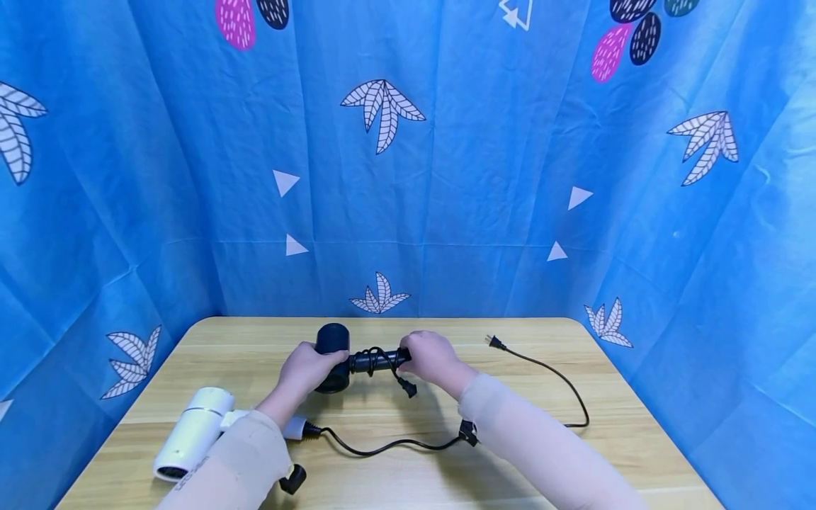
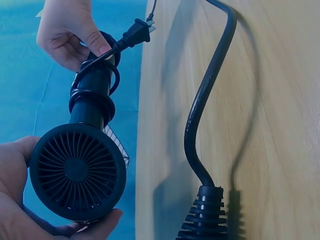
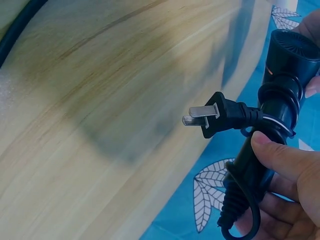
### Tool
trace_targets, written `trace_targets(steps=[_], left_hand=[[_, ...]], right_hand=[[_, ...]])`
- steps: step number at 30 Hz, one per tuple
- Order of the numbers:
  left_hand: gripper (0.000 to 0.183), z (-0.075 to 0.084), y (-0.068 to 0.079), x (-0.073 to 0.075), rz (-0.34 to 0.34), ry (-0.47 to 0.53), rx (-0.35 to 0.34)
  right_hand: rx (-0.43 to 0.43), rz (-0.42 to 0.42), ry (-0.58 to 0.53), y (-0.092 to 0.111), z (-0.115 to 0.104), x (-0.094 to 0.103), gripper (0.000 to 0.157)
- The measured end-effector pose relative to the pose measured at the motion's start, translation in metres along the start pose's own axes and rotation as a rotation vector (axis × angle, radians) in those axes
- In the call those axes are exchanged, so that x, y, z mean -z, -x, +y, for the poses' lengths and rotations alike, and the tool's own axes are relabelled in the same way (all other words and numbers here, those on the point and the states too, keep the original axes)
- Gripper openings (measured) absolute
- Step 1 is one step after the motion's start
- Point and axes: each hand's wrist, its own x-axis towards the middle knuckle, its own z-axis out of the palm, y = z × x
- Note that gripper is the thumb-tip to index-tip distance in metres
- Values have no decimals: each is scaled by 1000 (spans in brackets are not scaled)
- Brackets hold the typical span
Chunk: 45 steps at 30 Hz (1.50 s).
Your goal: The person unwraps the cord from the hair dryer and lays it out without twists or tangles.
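Both hands hold a black hair dryer [image 1: 333, 338] above the far half of the table. My left hand [image 1: 304, 370] grips its barrel, thumb across the near side; in the left wrist view the round vented end [image 2: 76, 170] sits between thumb and fingers. My right hand [image 1: 433, 360] holds the end of the handle [image 3: 245, 167]. The dryer's cord is wound round the handle, and its two-pin plug [image 3: 215, 116] sticks out beside the right thumb. A white hair dryer [image 1: 194, 432] lies at the left, its handle partly hidden behind the left forearm.
The white dryer's black cord [image 1: 382, 451] runs right across the wooden table [image 1: 376, 489], passing under the right forearm to a plug [image 1: 496, 342] at the back right. A cord tie [image 1: 468, 432] sits along it. Blue patterned curtains [image 1: 484, 142] surround the table.
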Motion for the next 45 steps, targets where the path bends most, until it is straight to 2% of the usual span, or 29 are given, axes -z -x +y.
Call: trace_targets(steps=[8,15,30,45], left_hand=[[90,4,7,-1,2,19,-2],[90,8,11,-2,13,19,-12],[93,8,12,-4,5,53,14],[94,10,15,-1,-4,63,12]], right_hand=[[10,14,-5,9,0,3,34],[17,41,-11,14,3,7,28],[11,55,-96,24,5,11,36],[85,158,-49,32,5,15,21]])
